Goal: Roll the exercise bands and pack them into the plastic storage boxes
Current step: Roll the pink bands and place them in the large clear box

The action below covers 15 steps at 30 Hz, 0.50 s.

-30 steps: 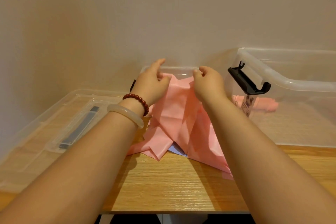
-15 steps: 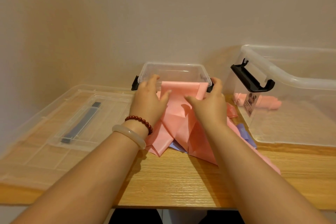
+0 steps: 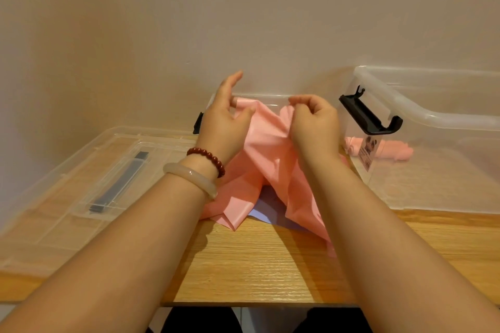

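Here the left hand (image 3: pixel 224 121) pinches one upper corner of the pink exercise band (image 3: pixel 270 151) and the right hand (image 3: pixel 315 123) bunches the other, mid-frame. Its long axis drapes from both grips toward the frame's bottom, onto the wooden table (image 3: pixel 257 265), with both hands equally near.

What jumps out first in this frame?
The left hand and right hand pinch a crumpled pink band over the middle of the table. At right stands a big clear box with a pink roll inside. A clear lid lies flat at left.
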Each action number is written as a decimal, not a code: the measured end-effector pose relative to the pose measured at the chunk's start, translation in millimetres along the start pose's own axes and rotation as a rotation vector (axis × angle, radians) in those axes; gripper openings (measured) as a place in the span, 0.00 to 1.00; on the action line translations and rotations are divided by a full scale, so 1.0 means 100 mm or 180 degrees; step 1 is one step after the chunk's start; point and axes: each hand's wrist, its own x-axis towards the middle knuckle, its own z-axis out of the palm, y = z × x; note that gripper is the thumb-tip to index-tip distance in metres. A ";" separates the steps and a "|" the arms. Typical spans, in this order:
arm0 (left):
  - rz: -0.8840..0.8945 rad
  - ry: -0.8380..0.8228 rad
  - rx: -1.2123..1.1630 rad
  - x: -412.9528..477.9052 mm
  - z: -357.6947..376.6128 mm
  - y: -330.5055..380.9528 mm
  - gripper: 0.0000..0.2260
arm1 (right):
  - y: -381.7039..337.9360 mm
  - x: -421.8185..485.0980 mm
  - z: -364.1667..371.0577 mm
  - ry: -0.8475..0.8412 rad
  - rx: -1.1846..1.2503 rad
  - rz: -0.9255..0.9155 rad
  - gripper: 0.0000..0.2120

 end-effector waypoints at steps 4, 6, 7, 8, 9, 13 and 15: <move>-0.0036 0.0091 0.0177 0.21 0.00 0.12 0.25 | -0.13 0.07 0.06 -0.0325 -0.0111 0.0104 0.24; -0.0102 0.0013 0.0222 0.26 0.01 0.14 0.25 | -0.16 0.09 0.06 -0.0387 -0.0187 0.0008 0.28; -0.0159 -0.0057 0.0261 0.27 0.03 0.13 0.25 | -0.15 0.10 0.06 -0.0400 -0.0197 -0.0042 0.29; -0.0237 -0.0127 0.0314 0.27 0.05 0.11 0.24 | -0.15 0.11 0.06 -0.0415 -0.0193 -0.0089 0.29; -0.0321 -0.0174 0.0364 0.26 0.07 0.08 0.24 | -0.13 0.12 0.06 -0.0431 -0.0166 -0.0117 0.28; -0.0654 -0.0253 0.0387 0.24 0.07 -0.01 0.30 | -0.06 0.21 0.06 -0.0220 0.0043 -0.0030 0.17; -0.0797 -0.0432 0.0317 0.21 0.05 -0.06 0.31 | -0.01 0.28 0.06 -0.0114 -0.0115 0.0076 0.11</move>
